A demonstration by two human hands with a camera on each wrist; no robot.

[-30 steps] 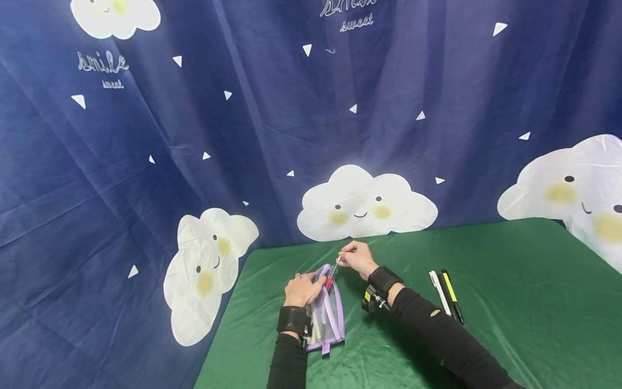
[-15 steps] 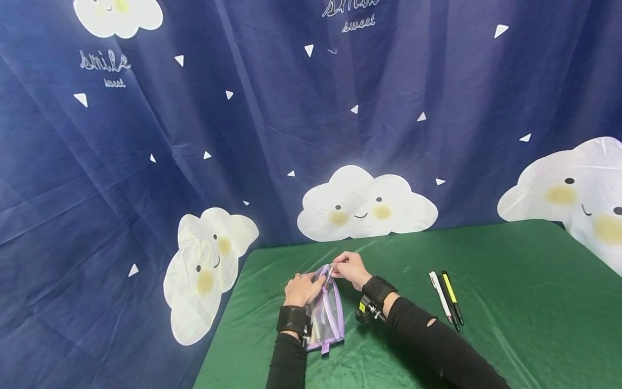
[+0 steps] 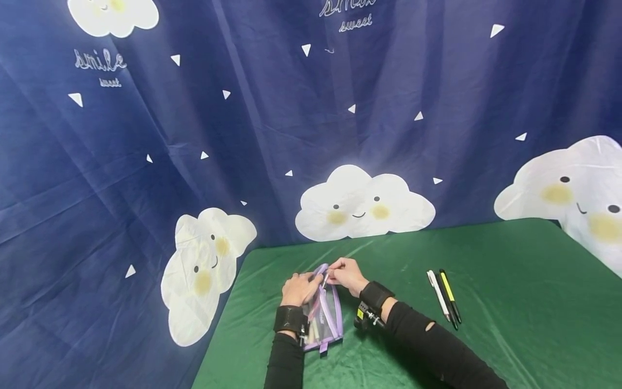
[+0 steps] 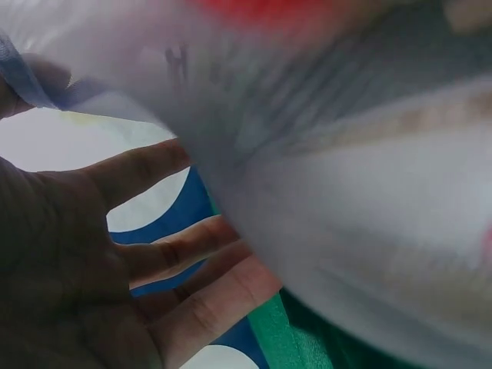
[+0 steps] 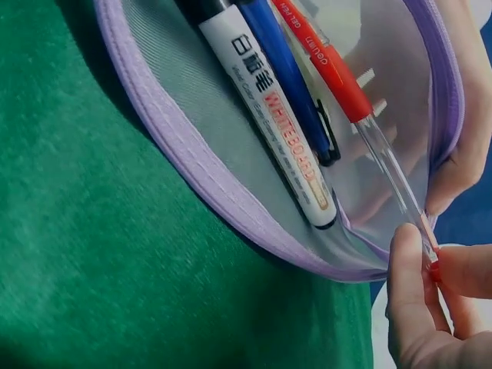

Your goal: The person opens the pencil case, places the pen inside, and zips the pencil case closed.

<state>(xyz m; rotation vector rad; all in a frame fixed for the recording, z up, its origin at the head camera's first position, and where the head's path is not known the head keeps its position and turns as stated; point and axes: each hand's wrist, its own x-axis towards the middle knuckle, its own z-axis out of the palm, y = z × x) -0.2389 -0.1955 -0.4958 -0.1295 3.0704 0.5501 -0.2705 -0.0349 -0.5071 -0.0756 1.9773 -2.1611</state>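
A see-through mesh pencil case (image 3: 339,320) with purple trim lies on the green table, its top unzipped. My left hand (image 3: 296,290) holds its far left edge, the thumb on the rim and the other fingers spread behind the mesh in the left wrist view. My right hand (image 3: 346,274) pinches the tail end of a red gel pen (image 5: 338,81) at the opening. Most of that pen is inside the case, slanting down. Within the case, the right wrist view shows a whiteboard marker (image 5: 277,119) and a blue pen (image 5: 288,69) side by side. Other contents are blurred.
To the right on the green table (image 3: 389,346) lie a white pen (image 3: 438,293), a black pen (image 3: 447,302) and a yellow-and-black one (image 3: 448,286), close together. A dark blue curtain (image 3: 272,135) with clouds hangs behind and to the left of the table.
My right hand has come down and left to the case's opening, and the red gel pen has slid deeper into the case. My left hand has stayed on the case.
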